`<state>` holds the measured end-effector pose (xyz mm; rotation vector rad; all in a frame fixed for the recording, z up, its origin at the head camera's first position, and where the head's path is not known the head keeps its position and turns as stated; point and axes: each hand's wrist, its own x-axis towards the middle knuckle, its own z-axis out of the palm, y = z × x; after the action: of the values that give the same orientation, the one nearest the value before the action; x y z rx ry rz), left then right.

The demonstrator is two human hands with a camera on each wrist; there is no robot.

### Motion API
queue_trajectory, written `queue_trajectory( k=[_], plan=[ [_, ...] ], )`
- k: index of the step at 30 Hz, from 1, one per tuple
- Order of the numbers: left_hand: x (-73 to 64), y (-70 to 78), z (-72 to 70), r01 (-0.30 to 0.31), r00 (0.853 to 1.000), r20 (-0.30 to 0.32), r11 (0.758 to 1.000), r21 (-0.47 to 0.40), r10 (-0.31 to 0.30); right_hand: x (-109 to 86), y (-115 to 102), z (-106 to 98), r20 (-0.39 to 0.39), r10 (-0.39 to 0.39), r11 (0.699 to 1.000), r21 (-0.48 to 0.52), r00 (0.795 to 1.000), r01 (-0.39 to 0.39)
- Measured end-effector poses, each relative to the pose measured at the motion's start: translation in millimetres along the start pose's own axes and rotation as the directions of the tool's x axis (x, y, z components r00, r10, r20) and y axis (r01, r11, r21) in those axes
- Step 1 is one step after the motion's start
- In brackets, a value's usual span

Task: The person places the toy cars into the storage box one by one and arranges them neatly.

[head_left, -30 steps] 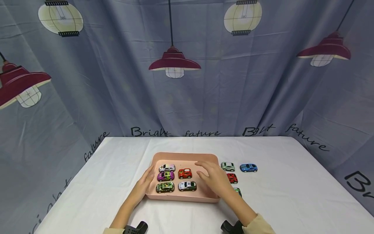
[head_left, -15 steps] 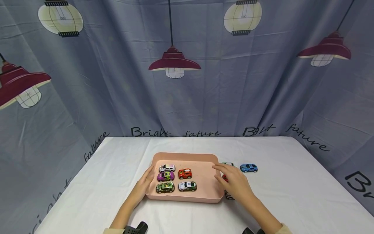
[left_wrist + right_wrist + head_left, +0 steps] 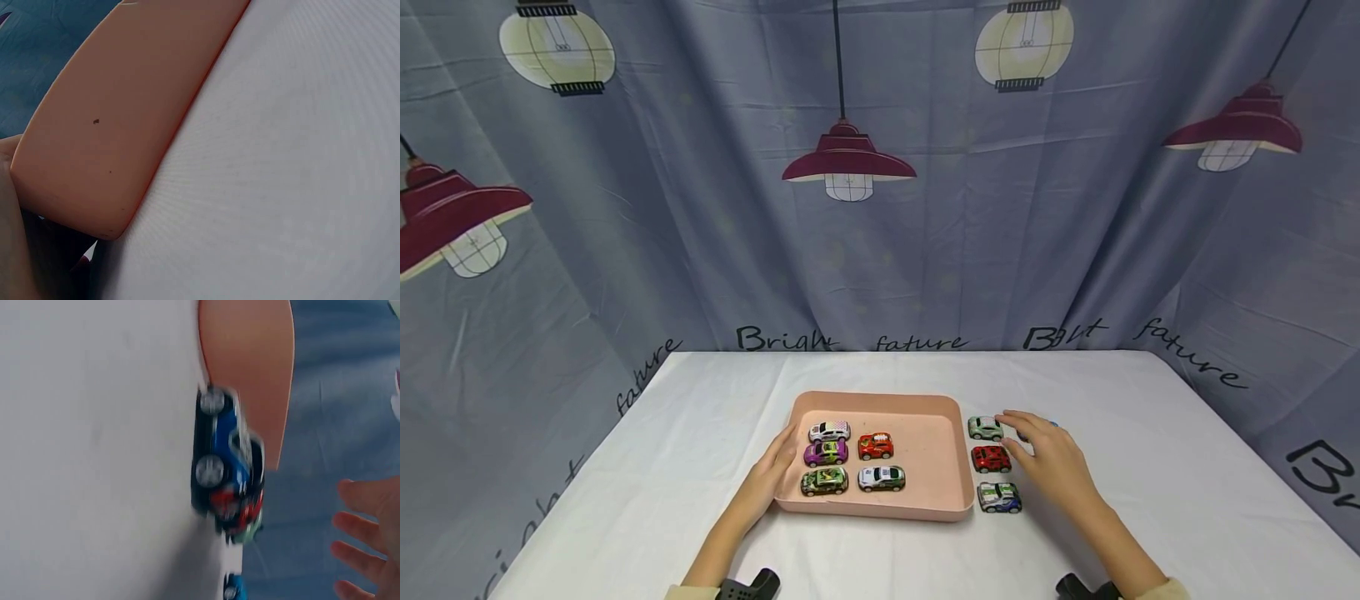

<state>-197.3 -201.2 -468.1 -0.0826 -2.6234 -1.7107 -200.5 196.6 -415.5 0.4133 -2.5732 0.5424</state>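
Note:
A peach-coloured tray [image 3: 925, 512] bears several toy cars in its left half, including a red one [image 3: 876, 445], a purple one [image 3: 826, 452] and a camouflage one [image 3: 823, 481]. My left hand [image 3: 762, 479] holds the tray's left rim; its wall [image 3: 125, 106] fills part of the left wrist view. My right hand [image 3: 1060, 458] hovers right of the tray with fingers spread and nothing in them. Beside it stand a pale green car [image 3: 984, 427], a red-and-black car [image 3: 991, 458] and a white-green-blue car [image 3: 999, 497]. A blue car [image 3: 234, 587] is mostly hidden behind that hand in the head view.
A white cloth [image 3: 880, 558] covers the table. Behind it hangs a grey-blue curtain [image 3: 715, 250] printed with lamps and lettering. Straps with black devices [image 3: 751, 585] are on both wrists.
My right hand has moved right, from over the tray's right half to beyond the row of cars outside it, uncovering that row and covering the blue car. The left hand has stayed put.

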Motion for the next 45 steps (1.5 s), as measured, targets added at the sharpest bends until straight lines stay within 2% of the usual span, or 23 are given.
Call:
queue_trajectory(
  k=[6, 11, 18, 23, 32, 40, 45],
  plan=[
    [-1.2, -0.9, 0.0, 0.001, 1.000, -0.007, 1.000, 0.012, -0.001, 6.7, 23.9, 2.3, 0.019, 0.052, 0.999, -0.005, 0.998, -0.052],
    [-1.5, -1.4, -0.5, -0.001, 1.000, -0.008, 1.000, 0.014, 0.001, 16.9, 41.9, 4.2, 0.109, 0.111, 0.994, -0.020, 0.988, -0.109],
    [-0.6, -1.2, -0.7, 0.007, 1.000, -0.010, 1.000, 0.009, -0.007, 30.9, 65.7, 13.1, 0.233, 0.132, 0.991, -0.030, 0.964, -0.128],
    [1.2, -1.9, -0.4, 0.007, 1.000, -0.011, 1.000, 0.011, -0.007, 36.0, 74.0, 21.5, 0.308, 0.161, 0.986, -0.001, 0.937, -0.169],
    [1.9, -1.5, -0.2, -0.014, 1.000, -0.017, 1.000, 0.011, 0.014, 37.3, 78.3, 21.9, 0.362, 0.216, 0.970, 0.028, 0.907, -0.242],
    [1.1, -2.0, -0.1, -0.013, 1.000, -0.020, 1.000, 0.013, 0.013, 29.2, 85.3, 22.6, 0.392, 0.163, 0.974, 0.084, 0.905, -0.212],
    [0.3, -1.8, 0.0, -0.020, 1.000, -0.019, 1.000, 0.017, 0.021, 25.9, 86.8, 21.9, 0.377, 0.095, 0.984, 0.107, 0.921, -0.145]
  ],
)
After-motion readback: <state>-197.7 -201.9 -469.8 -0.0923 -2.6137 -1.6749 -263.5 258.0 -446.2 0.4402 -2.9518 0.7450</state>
